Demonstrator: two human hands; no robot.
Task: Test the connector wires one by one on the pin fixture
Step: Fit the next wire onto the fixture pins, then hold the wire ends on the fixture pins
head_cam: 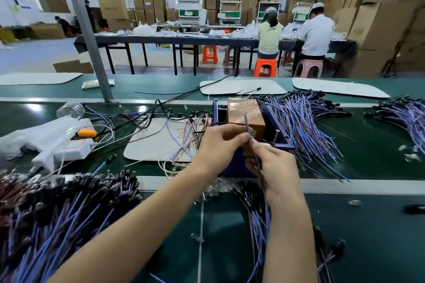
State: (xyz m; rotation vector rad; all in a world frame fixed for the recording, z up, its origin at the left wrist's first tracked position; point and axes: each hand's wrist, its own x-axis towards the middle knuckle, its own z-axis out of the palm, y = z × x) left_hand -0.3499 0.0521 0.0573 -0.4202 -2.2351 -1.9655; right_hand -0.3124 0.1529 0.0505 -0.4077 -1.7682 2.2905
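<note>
Near side of the fixture (273,122), off to its left: big heap of wires (57,209). Smaller bunch (255,204) lies straight in front of it. Just in front of the fixture both hands are together on one wire (248,126). Left hand (220,142) pinches it high, right hand (273,167) pinches just below, and the rest trails down through the palm. Free tip stands before the fixture's brown block (243,110). Plug end is hidden, can't tell where.

Wire looks thin, light and floppy. I'd grip close to the tip or it will likely buckle, and the sleeve may slip.

Room is tight: the fixture's blue walls and a metal post (277,134) crowd its right side. Right of the fixture a fanned pile (305,122) could snag. To its left, a grey mat (151,142) holds loose strands.
</note>
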